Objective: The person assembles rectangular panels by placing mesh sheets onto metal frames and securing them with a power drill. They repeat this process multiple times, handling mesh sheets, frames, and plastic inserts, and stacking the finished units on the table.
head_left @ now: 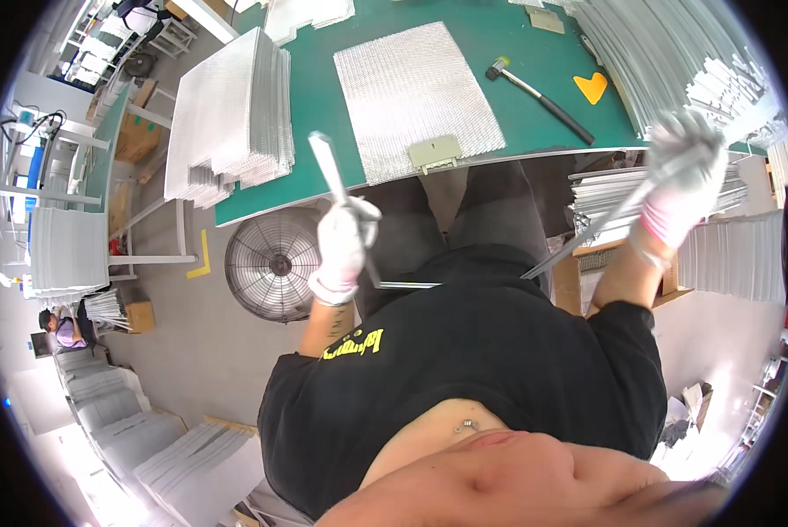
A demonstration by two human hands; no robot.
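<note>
My gloved left hand (341, 241), in front of the table's near edge, is closed around a thin silver metal strip (328, 167). This strip sticks up past the hand and continues below it, where a thin bar (409, 285) runs sideways along my shirt. My gloved right hand (688, 162) is raised at the right and smeared by motion. A second length of silver strip (578, 244) slants from it down to my waist. Whether the two lengths join is hidden. Between the hands, on the green table (310, 101), lies a silver mesh sheet (416, 92) with a grey-green block (434, 154) on its near edge.
Stacked mesh panels (227, 114) stand at the table's left. A black-handled hammer (539, 101) and a yellow heart-shaped piece (591, 88) lie right of the sheet. More panels and strips (728, 88) crowd the far right. Below the table's left is a round floor fan (275, 263).
</note>
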